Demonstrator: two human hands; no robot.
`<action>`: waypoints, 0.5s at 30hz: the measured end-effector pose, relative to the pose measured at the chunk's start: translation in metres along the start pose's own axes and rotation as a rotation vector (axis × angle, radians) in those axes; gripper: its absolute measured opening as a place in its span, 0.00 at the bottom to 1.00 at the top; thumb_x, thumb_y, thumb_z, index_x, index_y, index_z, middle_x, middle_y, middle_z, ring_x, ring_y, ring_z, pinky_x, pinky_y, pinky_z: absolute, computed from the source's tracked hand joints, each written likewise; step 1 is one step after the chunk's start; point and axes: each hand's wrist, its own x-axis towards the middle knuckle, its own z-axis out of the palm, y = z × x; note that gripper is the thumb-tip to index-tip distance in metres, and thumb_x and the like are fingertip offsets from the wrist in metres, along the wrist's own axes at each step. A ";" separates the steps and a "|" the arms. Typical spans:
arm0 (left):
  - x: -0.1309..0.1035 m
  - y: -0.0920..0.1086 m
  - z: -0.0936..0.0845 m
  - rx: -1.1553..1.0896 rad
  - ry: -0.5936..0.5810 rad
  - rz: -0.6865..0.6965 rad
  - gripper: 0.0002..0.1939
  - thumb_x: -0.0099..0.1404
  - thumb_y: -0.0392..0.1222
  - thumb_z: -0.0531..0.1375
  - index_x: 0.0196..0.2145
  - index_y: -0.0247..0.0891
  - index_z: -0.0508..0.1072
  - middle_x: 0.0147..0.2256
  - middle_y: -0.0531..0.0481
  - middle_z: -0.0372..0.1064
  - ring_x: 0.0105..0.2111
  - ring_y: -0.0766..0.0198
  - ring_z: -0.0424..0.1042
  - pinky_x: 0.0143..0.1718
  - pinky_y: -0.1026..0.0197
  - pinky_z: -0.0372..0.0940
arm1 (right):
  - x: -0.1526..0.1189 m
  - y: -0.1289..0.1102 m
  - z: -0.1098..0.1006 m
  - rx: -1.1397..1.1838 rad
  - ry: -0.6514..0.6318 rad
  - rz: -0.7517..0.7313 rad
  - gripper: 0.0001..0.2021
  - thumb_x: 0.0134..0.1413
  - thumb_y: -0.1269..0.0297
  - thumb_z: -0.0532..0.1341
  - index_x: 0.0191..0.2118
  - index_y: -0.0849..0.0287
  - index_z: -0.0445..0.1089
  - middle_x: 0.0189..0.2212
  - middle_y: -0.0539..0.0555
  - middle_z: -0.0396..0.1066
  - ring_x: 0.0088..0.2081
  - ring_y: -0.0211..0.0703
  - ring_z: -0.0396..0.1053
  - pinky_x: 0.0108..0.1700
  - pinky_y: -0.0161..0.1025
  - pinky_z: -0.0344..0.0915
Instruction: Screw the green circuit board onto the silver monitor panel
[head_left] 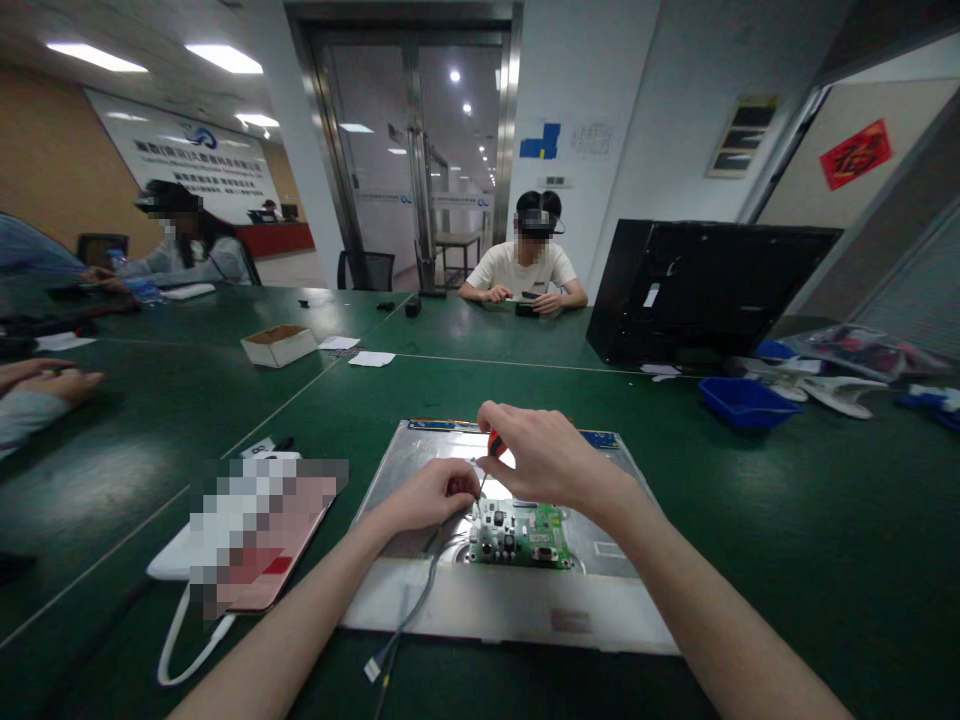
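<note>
Centrally, rectangular green circuit board [525,535]: on a broad silver metal panel [510,605], likely for firm backing.
Right hand [551,455]: fingers round a red-and-black-handled screwdriver [495,444], tilted steeply, apparently aiming at the board's far left corner.
Left hand [439,492]: fingers curled narrow beside the shaft, perhaps steadying; whether gripping anything, I cannot tell.
Thin grey cable [424,595]: trails over the panel's near edge, seemingly clear of the board.

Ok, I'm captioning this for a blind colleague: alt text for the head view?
The right hand holds a red screwdriver at the upper left of a green board on a metal panel, with the left hand close by. A cable trails over the panel's near edge onto the table, and a person sits across.
</note>
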 end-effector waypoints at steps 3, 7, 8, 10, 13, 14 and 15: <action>0.000 -0.001 0.000 0.005 -0.001 0.011 0.07 0.54 0.30 0.55 0.31 0.34 0.70 0.25 0.54 0.64 0.26 0.68 0.62 0.27 0.67 0.57 | -0.003 -0.001 -0.002 0.045 -0.011 -0.031 0.12 0.47 0.67 0.56 0.40 0.58 0.58 0.33 0.51 0.69 0.27 0.37 0.62 0.25 0.36 0.45; 0.000 -0.001 0.001 -0.006 0.002 0.008 0.06 0.54 0.30 0.55 0.31 0.34 0.70 0.25 0.55 0.63 0.25 0.68 0.62 0.26 0.68 0.57 | -0.002 -0.001 -0.002 0.038 -0.026 -0.025 0.12 0.47 0.69 0.55 0.40 0.58 0.57 0.33 0.51 0.69 0.25 0.36 0.59 0.24 0.36 0.45; 0.000 -0.001 0.001 -0.010 0.002 0.004 0.06 0.55 0.30 0.55 0.31 0.34 0.70 0.25 0.55 0.63 0.25 0.68 0.62 0.26 0.68 0.57 | -0.001 -0.001 -0.001 0.024 -0.024 -0.012 0.11 0.48 0.69 0.55 0.40 0.58 0.58 0.32 0.51 0.69 0.25 0.36 0.60 0.24 0.36 0.44; 0.000 0.000 0.000 -0.012 0.001 -0.005 0.05 0.55 0.31 0.55 0.31 0.34 0.70 0.25 0.55 0.63 0.25 0.68 0.62 0.26 0.68 0.57 | 0.001 -0.001 0.000 -0.014 -0.021 0.022 0.09 0.51 0.67 0.54 0.40 0.58 0.58 0.31 0.51 0.70 0.25 0.36 0.60 0.24 0.36 0.42; 0.000 0.002 0.000 0.000 -0.005 -0.011 0.05 0.55 0.31 0.55 0.31 0.34 0.70 0.25 0.54 0.64 0.25 0.68 0.62 0.26 0.68 0.57 | 0.003 0.000 0.002 -0.087 -0.027 0.062 0.09 0.54 0.60 0.55 0.39 0.57 0.59 0.27 0.51 0.70 0.24 0.38 0.62 0.23 0.37 0.40; 0.000 0.002 0.000 0.002 -0.007 -0.009 0.06 0.56 0.31 0.55 0.31 0.34 0.70 0.25 0.54 0.64 0.25 0.68 0.63 0.26 0.68 0.57 | 0.003 0.000 0.002 -0.098 -0.033 0.059 0.09 0.55 0.58 0.55 0.39 0.57 0.59 0.26 0.50 0.70 0.24 0.38 0.62 0.23 0.37 0.40; 0.000 0.002 0.000 0.003 -0.009 -0.006 0.06 0.56 0.31 0.55 0.31 0.34 0.71 0.25 0.54 0.65 0.25 0.68 0.63 0.26 0.67 0.57 | 0.003 0.000 0.002 -0.098 -0.038 0.051 0.10 0.55 0.57 0.55 0.38 0.57 0.59 0.26 0.51 0.70 0.25 0.38 0.62 0.24 0.37 0.40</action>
